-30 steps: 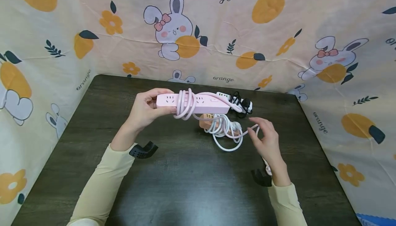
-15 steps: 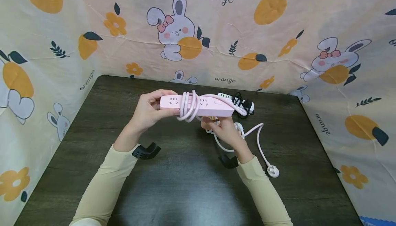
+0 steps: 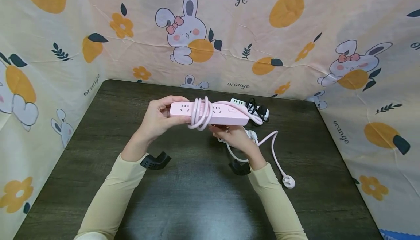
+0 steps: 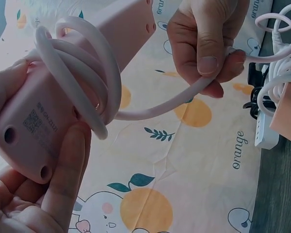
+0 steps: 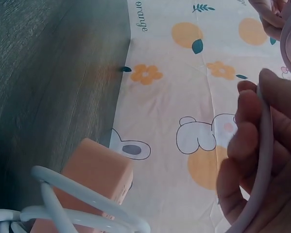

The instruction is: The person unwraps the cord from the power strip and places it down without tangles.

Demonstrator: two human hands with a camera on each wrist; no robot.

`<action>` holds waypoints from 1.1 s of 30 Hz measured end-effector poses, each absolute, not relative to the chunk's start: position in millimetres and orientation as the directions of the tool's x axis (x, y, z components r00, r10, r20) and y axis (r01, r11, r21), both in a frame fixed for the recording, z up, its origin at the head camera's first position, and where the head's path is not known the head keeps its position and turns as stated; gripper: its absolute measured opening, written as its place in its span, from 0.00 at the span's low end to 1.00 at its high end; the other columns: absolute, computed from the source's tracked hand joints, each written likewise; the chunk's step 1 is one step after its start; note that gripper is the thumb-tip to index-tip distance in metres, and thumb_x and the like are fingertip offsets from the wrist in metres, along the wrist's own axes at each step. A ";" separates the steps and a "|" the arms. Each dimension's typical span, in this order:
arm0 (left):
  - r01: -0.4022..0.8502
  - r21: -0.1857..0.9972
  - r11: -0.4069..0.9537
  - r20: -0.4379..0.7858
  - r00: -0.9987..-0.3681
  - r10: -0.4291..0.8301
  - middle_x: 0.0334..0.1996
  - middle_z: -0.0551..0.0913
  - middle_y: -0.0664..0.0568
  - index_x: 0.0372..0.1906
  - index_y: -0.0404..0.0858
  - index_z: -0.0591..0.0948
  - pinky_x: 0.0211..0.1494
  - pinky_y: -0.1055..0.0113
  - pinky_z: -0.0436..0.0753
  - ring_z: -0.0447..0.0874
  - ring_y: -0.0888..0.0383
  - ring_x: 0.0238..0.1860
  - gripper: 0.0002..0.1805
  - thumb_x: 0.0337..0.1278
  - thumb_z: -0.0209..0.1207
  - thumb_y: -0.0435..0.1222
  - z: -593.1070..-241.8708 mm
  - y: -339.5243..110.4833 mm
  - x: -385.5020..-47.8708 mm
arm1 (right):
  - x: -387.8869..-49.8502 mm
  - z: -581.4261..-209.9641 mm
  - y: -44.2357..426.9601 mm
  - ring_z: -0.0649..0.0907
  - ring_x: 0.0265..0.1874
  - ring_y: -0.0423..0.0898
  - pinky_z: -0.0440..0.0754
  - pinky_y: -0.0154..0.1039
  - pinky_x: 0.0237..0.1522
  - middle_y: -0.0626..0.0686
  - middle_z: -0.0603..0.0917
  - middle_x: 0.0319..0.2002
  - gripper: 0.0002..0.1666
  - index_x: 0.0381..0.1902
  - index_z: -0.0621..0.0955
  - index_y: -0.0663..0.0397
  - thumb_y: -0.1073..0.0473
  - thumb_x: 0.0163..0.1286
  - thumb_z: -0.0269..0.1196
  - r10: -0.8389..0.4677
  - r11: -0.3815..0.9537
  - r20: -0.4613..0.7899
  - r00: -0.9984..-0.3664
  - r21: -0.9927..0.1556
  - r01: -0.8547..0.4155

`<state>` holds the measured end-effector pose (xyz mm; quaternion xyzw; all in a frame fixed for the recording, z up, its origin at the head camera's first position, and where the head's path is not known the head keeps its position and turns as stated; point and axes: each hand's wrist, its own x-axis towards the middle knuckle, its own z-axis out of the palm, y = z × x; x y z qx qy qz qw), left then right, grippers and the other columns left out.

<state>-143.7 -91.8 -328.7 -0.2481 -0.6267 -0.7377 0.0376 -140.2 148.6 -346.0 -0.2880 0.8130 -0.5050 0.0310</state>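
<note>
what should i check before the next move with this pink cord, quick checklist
1. Left hand grips one end of the pink power strip: ok.
2. Right hand holds the pink cord: ok.
3. Cord loops sit round the strip: ok.
4. Mains plug lies on the table, out of any socket: ok.
5. Pink cord free of the white cord: cannot tell, partly hidden.

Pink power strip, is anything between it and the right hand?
Only the pink cord: in the left wrist view it runs from loops around the pink power strip to the right hand holding it. Nothing else shows between.
</note>
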 end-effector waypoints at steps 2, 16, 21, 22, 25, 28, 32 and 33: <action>0.373 0.903 -0.212 0.419 -0.873 0.251 0.38 0.82 0.51 0.44 0.18 0.76 0.36 0.71 0.80 0.79 0.58 0.34 0.24 0.35 0.70 0.21 -328.4 -93.2 -143.5 | -145.3 -354.5 152.0 0.75 0.21 0.48 0.73 0.34 0.25 0.61 0.77 0.24 0.13 0.44 0.75 0.72 0.74 0.60 0.61 -0.485 0.313 0.278 -0.829 -0.830 -0.461; 0.338 0.917 -0.214 0.387 -0.883 0.265 0.38 0.83 0.51 0.43 0.23 0.79 0.36 0.71 0.80 0.78 0.57 0.34 0.23 0.34 0.71 0.21 -329.0 -101.6 -142.7 | -156.5 -367.3 176.8 0.77 0.40 0.35 0.74 0.32 0.46 0.70 0.80 0.41 0.15 0.46 0.76 0.79 0.80 0.59 0.56 -0.197 0.269 0.466 -0.862 -0.820 -0.505; 0.336 0.923 -0.189 0.379 -0.881 0.283 0.39 0.83 0.51 0.44 0.21 0.77 0.36 0.71 0.80 0.78 0.57 0.34 0.24 0.34 0.71 0.21 -330.8 -104.3 -143.1 | -153.4 -351.5 179.0 0.77 0.33 0.32 0.74 0.26 0.36 0.47 0.83 0.32 0.10 0.35 0.77 0.81 0.84 0.52 0.58 -0.185 0.215 0.584 -0.791 -0.761 -0.612; 0.336 0.923 -0.189 0.379 -0.880 0.286 0.38 0.83 0.51 0.44 0.20 0.77 0.36 0.71 0.80 0.78 0.58 0.34 0.25 0.34 0.71 0.21 -331.2 -104.7 -143.4 | -152.7 -348.9 179.7 0.77 0.32 0.32 0.73 0.25 0.34 0.43 0.82 0.31 0.10 0.34 0.77 0.81 0.84 0.51 0.57 -0.181 0.196 0.595 -0.783 -0.758 -0.622; 0.338 0.922 -0.186 0.381 -0.878 0.289 0.38 0.83 0.51 0.44 0.19 0.76 0.35 0.71 0.80 0.79 0.58 0.33 0.25 0.34 0.71 0.21 -332.4 -105.4 -144.2 | -154.8 -348.7 185.8 0.78 0.30 0.33 0.74 0.25 0.32 0.37 0.81 0.31 0.08 0.33 0.78 0.81 0.85 0.54 0.56 -0.168 0.160 0.609 -0.775 -0.759 -0.631; 0.343 0.922 -0.176 0.382 -0.879 0.286 0.38 0.83 0.51 0.44 0.19 0.76 0.35 0.71 0.81 0.79 0.58 0.33 0.25 0.34 0.70 0.20 -334.1 -106.2 -145.2 | -159.1 -354.0 194.8 0.78 0.29 0.35 0.75 0.25 0.31 0.44 0.82 0.30 0.04 0.33 0.80 0.78 0.80 0.58 0.59 -0.150 0.181 0.628 -0.764 -0.742 -0.646; 0.344 0.924 -0.168 0.379 -0.880 0.287 0.38 0.82 0.51 0.44 0.19 0.76 0.35 0.71 0.81 0.79 0.58 0.33 0.25 0.34 0.70 0.20 -336.3 -107.3 -146.6 | -160.4 -356.0 205.1 0.78 0.28 0.36 0.75 0.26 0.30 0.53 0.81 0.28 0.04 0.32 0.81 0.75 0.77 0.57 0.62 -0.145 0.225 0.656 -0.741 -0.707 -0.670; 0.344 0.925 -0.163 0.378 -0.880 0.288 0.38 0.82 0.51 0.44 0.19 0.76 0.35 0.71 0.81 0.79 0.58 0.33 0.25 0.34 0.70 0.20 -336.9 -107.5 -147.0 | -159.8 -355.3 207.1 0.78 0.28 0.36 0.75 0.25 0.29 0.53 0.80 0.27 0.05 0.32 0.82 0.75 0.78 0.56 0.62 -0.146 0.235 0.665 -0.732 -0.696 -0.679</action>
